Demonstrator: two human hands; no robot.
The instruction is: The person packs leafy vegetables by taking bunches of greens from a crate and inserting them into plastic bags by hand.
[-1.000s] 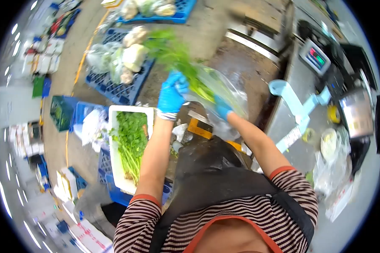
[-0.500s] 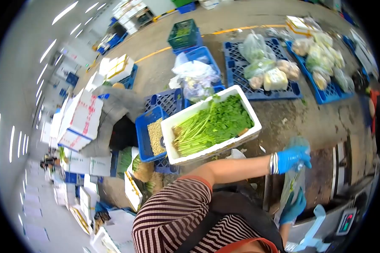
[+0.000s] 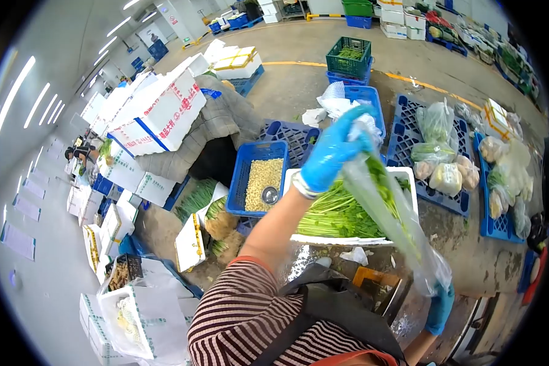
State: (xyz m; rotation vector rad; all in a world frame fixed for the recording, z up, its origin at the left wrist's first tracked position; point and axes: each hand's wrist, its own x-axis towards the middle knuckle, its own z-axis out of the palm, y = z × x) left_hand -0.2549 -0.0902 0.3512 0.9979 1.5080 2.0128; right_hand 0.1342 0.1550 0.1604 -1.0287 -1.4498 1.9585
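My left hand (image 3: 335,152), in a blue glove, is closed around one end of a long clear plastic bag (image 3: 412,247) with green leafy stalks in it. The bag slants down to the right, where my right hand (image 3: 440,310), also gloved in blue, grips its bunched lower end. Behind the bag stands a white foam box (image 3: 414,207) of celery-like greens (image 3: 329,219), partly hidden by the bag and my left hand. Beside it is a blue basket (image 3: 240,183) of small pale pieces (image 3: 263,177) with a round metal cup (image 3: 269,194) on them.
Blue pallets (image 3: 405,131) with bagged vegetables (image 3: 436,143) stand to the right. A green crate (image 3: 349,56) is farther back. White boxes (image 3: 158,116) are stacked at left, near bundled greens (image 3: 195,201). Another person (image 3: 85,160) is far off at left.
My left hand has swung left and up over the foam box, carrying the bag's end, so the bag is now stretched between both hands. The view has turned rightward-to-left, shifting the scene right.
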